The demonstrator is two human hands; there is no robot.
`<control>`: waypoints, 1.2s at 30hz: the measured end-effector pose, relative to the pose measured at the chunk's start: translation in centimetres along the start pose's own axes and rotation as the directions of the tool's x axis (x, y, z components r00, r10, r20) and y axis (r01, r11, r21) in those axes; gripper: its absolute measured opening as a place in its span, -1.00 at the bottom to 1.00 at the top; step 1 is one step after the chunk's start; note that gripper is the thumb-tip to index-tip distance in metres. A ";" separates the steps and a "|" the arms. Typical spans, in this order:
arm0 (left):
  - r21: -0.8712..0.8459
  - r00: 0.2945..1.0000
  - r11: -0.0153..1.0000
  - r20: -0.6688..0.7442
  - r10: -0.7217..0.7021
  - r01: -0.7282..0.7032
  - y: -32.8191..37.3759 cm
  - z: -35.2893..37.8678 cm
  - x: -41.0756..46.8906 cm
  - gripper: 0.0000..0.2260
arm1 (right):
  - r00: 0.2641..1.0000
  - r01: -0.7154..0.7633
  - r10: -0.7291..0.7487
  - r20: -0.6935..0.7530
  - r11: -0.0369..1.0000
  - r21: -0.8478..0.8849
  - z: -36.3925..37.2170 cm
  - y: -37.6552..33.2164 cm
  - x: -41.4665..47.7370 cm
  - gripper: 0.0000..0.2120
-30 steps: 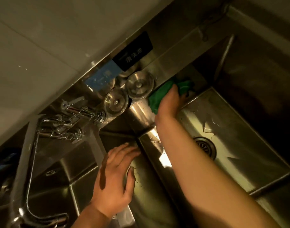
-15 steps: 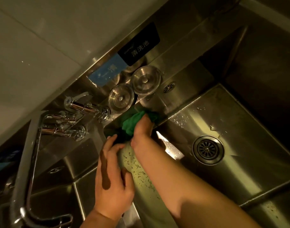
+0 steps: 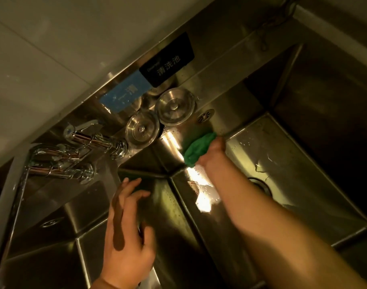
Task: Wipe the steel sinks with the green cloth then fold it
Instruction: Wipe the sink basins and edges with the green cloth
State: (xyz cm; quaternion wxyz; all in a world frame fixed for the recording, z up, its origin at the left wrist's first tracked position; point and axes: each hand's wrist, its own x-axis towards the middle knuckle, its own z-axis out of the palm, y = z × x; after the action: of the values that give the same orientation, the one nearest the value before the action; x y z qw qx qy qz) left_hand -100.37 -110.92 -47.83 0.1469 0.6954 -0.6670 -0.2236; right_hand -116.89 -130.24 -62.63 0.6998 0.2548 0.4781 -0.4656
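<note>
- While its fingers were loosely spread and held nothing, the left hand (image 3: 126,236) lay nearest the camera, over the ridge (image 3: 168,215) between the basins. Whether it touched the steel could not be judged.
- Two steel basins were counted: the left sink (image 3: 42,251) and the right sink (image 3: 303,163). The drain (image 3: 260,183) of the right one showed partly past the forearm.
- Further in, the right hand (image 3: 212,151) was closed on the green cloth (image 3: 198,150), its fingers hidden behind the hand itself.
- One cloth was seen, bunched into a wad against the right sink's back wall, near the corner where the ridge ended.
- The cloth's long axis ran from lower left to upper right, and its upper end pointed toward the overflow hole (image 3: 205,115).
- Beyond it stood two round steel lids side by side, the left lid (image 3: 142,129) and the right lid (image 3: 175,106).
- One chrome faucet (image 3: 74,151) sat to their left.
- Farthest back were two signs on the splashback: one blue label (image 3: 124,93) and one black label (image 3: 167,61).
</note>
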 end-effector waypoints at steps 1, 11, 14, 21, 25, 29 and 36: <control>-0.004 1.000 1.000 0.003 0.005 -0.005 0.0 0.0 0.0 -0.48 | 0.998 0.061 -0.061 -0.004 0.998 -0.013 0.2 -1.8 0.0 -0.48; -0.017 1.000 1.000 0.017 0.000 0.000 0.3 -0.3 0.2 -0.49 | 0.896 0.441 -0.443 -0.021 0.894 -0.075 1.6 -14.0 -7.5 -0.78; -0.014 0.999 1.000 0.030 -0.016 0.016 0.3 -0.5 0.1 -0.49 | 0.808 0.587 -0.589 0.007 0.804 -0.098 2.3 -13.5 -8.9 -0.70; -0.017 0.999 1.000 0.028 -0.024 0.024 0.1 -0.3 -0.1 -0.49 | 0.731 0.670 -0.670 0.130 0.668 -0.325 0.7 -5.6 -12.4 -0.38; 0.003 1.000 1.000 0.002 0.004 -0.004 -0.3 -0.1 -0.4 -0.52 | 0.948 0.320 -0.260 0.186 0.778 -0.541 -4.0 -0.5 -12.5 -0.70; 0.033 0.999 0.999 -0.030 0.018 -0.017 -0.4 0.2 -1.1 -0.53 | 0.997 0.025 0.031 0.069 0.726 -0.687 -9.1 2.0 -12.9 -0.92; -0.050 0.999 0.998 0.017 0.039 -0.038 3.4 2.3 -6.7 -0.58 | 0.973 -0.058 0.229 0.033 0.378 -0.924 -16.2 1.6 -15.0 -0.82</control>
State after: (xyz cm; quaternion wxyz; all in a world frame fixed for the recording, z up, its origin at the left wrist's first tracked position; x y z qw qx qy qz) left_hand -104.53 -104.29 -47.38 0.1622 0.6764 -0.6759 -0.2436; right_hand -124.09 -110.48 -55.88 0.7963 -0.1694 0.5751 -0.0804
